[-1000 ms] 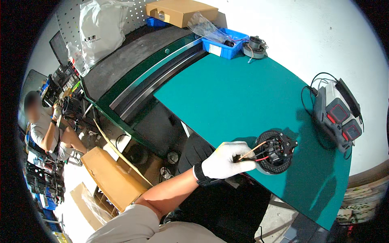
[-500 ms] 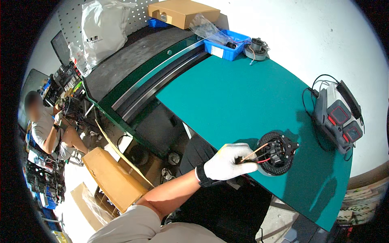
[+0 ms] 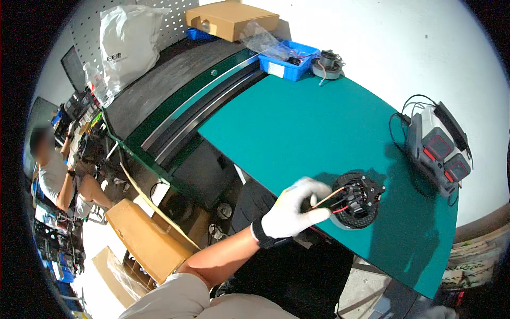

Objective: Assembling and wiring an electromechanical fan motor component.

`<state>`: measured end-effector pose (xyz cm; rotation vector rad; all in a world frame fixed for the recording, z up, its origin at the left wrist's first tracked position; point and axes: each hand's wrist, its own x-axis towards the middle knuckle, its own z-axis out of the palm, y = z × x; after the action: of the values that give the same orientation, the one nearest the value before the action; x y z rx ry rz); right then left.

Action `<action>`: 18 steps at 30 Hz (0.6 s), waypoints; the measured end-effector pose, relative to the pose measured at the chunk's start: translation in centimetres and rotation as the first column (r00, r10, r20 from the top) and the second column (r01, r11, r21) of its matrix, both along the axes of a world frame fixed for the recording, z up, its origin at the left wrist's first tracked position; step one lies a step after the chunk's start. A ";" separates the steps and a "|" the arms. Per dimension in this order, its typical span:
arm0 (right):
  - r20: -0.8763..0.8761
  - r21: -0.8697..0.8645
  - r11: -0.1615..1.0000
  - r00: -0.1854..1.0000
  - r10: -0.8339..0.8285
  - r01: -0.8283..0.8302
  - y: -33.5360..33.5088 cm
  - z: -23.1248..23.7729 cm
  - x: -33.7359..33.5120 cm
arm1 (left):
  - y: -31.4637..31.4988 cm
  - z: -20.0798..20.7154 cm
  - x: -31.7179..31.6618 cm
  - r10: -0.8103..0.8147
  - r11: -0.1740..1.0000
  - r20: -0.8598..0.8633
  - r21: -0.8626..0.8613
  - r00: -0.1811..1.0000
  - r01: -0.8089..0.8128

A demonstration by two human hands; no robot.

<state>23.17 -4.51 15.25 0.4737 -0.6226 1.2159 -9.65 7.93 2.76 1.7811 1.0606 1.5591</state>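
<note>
My left hand (image 3: 295, 210), in a white glove with a black band at the wrist, is beside a round black motor-like part (image 3: 357, 202) on the green table. Its thumb and forefinger are spread apart, and the hand is open. Thin tan, black and red wires (image 3: 336, 198) run from the part into the gap between thumb and fingers. The part has a ribbed dark ring, with small black pieces and posts on top. At the lower right rim a blurred grey shape (image 3: 445, 312) may be my right hand; its fingers cannot be made out.
A grey-and-black device with red-trimmed battery packs (image 3: 446, 151) and a cable stands at the table's right. At the back are a blue bin (image 3: 289, 68), another round motor part (image 3: 328, 66) and a cardboard box (image 3: 231, 20). A person (image 3: 56, 170) sits at far left.
My left thumb and forefinger have parted around the wires they were pinching. The view has shifted slightly, and a grey shape has appeared at the lower right rim.
</note>
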 end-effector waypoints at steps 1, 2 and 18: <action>0.017 -0.194 0.981 1.000 -0.015 0.018 0.1 -0.4 0.3 | -0.7 0.5 0.8 0.115 0.993 0.138 -0.014 0.984 -0.114; -0.108 -0.336 0.934 0.981 -0.162 0.117 0.3 -2.6 -0.6 | -1.5 1.0 1.0 0.254 0.961 0.072 0.089 0.964 -0.260; 0.030 -0.341 0.938 0.998 -0.058 0.065 -2.0 -5.8 0.1 | -11.6 3.8 1.2 -0.260 0.870 0.538 -0.230 0.802 0.437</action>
<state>23.32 -6.49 9.46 0.1482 -0.4261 1.2391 -8.43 -3.65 6.51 1.1632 0.6467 1.3781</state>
